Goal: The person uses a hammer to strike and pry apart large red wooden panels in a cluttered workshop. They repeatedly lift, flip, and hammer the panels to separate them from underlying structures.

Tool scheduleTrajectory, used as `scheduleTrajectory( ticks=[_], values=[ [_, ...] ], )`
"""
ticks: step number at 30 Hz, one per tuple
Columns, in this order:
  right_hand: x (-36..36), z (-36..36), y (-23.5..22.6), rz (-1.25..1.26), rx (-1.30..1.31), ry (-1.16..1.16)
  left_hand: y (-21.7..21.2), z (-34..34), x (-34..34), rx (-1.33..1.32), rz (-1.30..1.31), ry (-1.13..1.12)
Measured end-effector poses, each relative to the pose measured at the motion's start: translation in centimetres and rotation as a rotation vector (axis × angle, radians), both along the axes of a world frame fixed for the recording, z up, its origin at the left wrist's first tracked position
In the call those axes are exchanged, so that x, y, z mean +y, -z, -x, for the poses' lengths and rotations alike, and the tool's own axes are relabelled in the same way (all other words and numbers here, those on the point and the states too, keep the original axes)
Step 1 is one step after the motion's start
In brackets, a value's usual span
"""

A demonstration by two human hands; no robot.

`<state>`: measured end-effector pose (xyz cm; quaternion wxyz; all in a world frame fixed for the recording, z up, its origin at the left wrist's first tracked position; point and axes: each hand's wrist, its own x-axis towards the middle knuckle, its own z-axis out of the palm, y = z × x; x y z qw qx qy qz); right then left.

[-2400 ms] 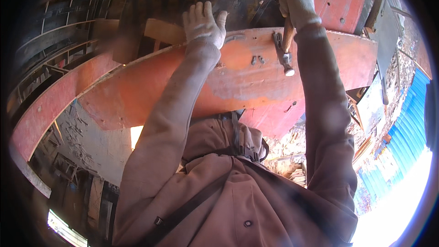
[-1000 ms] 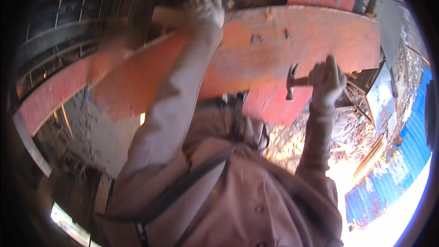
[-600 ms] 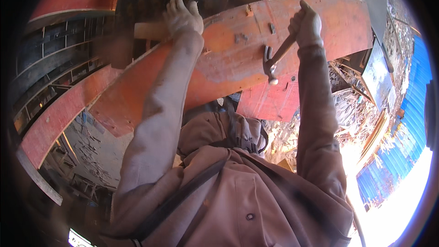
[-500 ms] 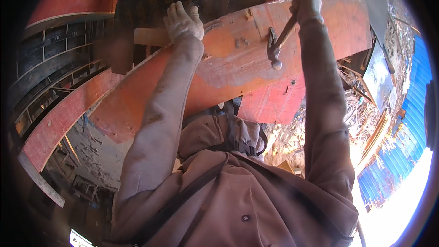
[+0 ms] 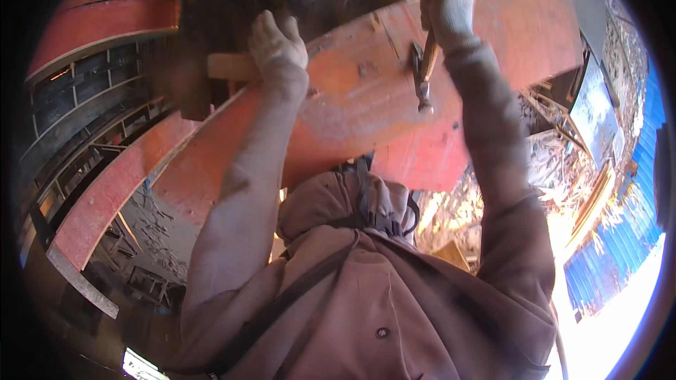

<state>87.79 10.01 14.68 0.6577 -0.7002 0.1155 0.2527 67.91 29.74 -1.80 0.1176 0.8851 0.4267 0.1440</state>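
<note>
A long, curved board with a worn orange-red face (image 5: pixel 352 112) slants across in front of my chest. My right hand (image 5: pixel 448 10), in a pale work glove, grips the wooden handle of a claw hammer (image 5: pixel 422 81). The hammer's head hangs below that hand, in front of the board. Also gloved, my left hand (image 5: pixel 279 46) is at the board's upper edge, with its thumb apart from partly bent, slightly blurred fingers. I see nothing held in it. Whether its palm touches the board is hidden.
A short wooden block (image 5: pixel 232 67) juts out beside my left hand. Another curved red panel (image 5: pixel 116 183) stands at the left, near dark ribbed panels (image 5: pixel 56 109). Lower right lie scattered wood scraps (image 5: pixel 563 162), with blue corrugated sheeting (image 5: pixel 612 253) beyond.
My right hand has shifted left with the hammer, whose handle now hangs more upright. The left hand's fingers have drawn closer together and bent. The whole view has shifted slightly.
</note>
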Motion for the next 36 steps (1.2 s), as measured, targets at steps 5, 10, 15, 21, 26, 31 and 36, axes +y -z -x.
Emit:
scheduleTrajectory(
  ticks=[5,10,15,21,26,31,36],
  values=[
    [-10.2,13.8,-3.1,0.266,-0.943,-0.56,-0.7,-0.8,-0.3,0.146,0.084,-0.126],
    [-9.7,8.9,-1.1,-0.28,-0.096,-0.024,0.7,-0.6,0.2,0.057,-0.038,-0.11],
    [-5.2,2.9,2.1,0.028,-0.232,-0.198,0.0,-0.4,0.0,0.037,0.005,-0.081],
    [0.8,-4.2,2.6,0.002,-0.185,-0.185,0.4,-0.8,-0.2,0.064,-0.002,-0.081],
    [0.0,1.2,-0.2,-0.181,-0.29,0.002,0.3,0.8,0.0,0.07,0.022,-0.122],
    [-1.6,-1.4,-0.6,-0.127,-0.306,-0.011,-0.1,-0.3,-0.6,-0.053,0.015,-0.076],
    [-3.0,2.7,0.8,-0.195,-0.271,0.248,-0.9,1.0,-1.3,0.046,0.047,-0.129]
  ],
)
